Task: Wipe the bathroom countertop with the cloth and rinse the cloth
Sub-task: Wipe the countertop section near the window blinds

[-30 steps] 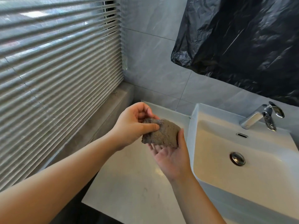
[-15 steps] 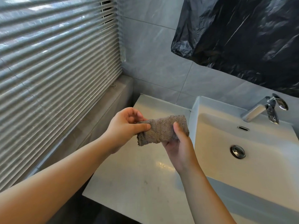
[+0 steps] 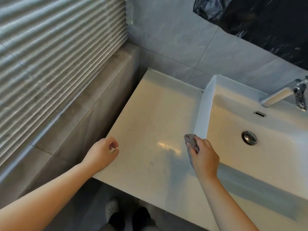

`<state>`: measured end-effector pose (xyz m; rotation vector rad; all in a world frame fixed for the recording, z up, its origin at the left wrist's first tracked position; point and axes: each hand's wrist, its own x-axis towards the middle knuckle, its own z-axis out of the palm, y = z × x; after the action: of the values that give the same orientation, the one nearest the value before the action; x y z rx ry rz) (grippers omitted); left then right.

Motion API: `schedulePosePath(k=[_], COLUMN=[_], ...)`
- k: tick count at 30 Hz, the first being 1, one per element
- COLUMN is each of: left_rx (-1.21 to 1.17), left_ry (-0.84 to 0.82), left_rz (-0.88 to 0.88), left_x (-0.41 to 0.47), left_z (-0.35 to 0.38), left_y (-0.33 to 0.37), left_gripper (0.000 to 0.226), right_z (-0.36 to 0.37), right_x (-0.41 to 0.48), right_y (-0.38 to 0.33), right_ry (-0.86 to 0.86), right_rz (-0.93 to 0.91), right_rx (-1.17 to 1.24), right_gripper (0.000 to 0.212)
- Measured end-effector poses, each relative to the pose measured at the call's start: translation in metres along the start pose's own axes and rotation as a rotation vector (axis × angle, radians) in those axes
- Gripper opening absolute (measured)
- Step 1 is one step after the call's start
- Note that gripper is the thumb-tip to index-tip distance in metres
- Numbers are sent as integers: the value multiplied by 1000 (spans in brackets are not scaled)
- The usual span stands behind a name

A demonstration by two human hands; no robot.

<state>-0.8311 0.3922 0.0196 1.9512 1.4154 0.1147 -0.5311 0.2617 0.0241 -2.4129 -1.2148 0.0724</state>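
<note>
Right hand [image 3: 203,157] first: it grips the cloth [image 3: 191,142], bunched small, fingers curled over it, and it's down low at the countertop [image 3: 150,122], hard by the sink's [image 3: 202,114] outer wall. Whether the cloth actually touches the surface I can't tell from here. Half a second ago both hands had that cloth stretched between them up in the air; now the left one has let go and the right carries it alone. So the folding looks done, and I'd call this the start of the wipe.

Out at nine o'clock from the cloth, the left hand [image 3: 101,152] hovers over the counter's left edge, fingers loosely curled, nothing in it.

At three o'clock sits the basin with its drain [image 3: 249,137]; at two o'clock, the tap [image 3: 276,97], no water visibly running. The rinse is yet to come.

Twelve o'clock: bare counter running to the tiled wall. Ten o'clock, the blinds [image 3: 58,55]; one o'clock, high up, black plastic sheeting [image 3: 266,22].
</note>
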Motion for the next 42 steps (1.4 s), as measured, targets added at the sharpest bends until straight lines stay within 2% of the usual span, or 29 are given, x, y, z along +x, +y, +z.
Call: schedulePosePath(k=[3, 6, 11, 16, 19, 21, 26, 34, 37, 40, 42], left_rx=[51, 120, 226, 249, 262, 275, 214, 157, 163, 178, 179], left_ry=[1, -2, -7, -27, -28, -37, -68, -79, -86, -93, -88], left_rz=[-28, 8, 130, 151, 131, 112, 73, 86, 84, 88, 86], left_x=[-2, -1, 4, 13, 20, 21, 19, 14, 14, 14, 14], left_z=[14, 21, 24, 26, 27, 29, 38, 46, 45, 44, 44], left_y=[-17, -29, -45, -55, -60, -63, -77, -87, -87, -87, -86], left_gripper=[20, 28, 38, 48, 54, 56, 63, 70, 71, 70, 70], right_z=[10, 26, 48, 67, 83, 96, 119, 146, 147, 135, 119], right_x=[-3, -12, -34, -41, -37, -32, -18, -37, -53, -65, -64], right_y=[-7, -4, 16, 21, 8, -1, -7, -50, -67, -81, -80], right_ry=[-33, -43, -113, -25, 49, 86, 137, 56, -76, -219, -140], right_rz=[-39, -30, 227, 268, 332, 394, 463, 259, 175, 63, 56], right_rx=[-48, -123, -180, -184, -199, -146, 117, 219, 301, 427, 465], right_gripper=[24, 17, 17, 21, 33, 37, 31, 21, 21, 10, 33])
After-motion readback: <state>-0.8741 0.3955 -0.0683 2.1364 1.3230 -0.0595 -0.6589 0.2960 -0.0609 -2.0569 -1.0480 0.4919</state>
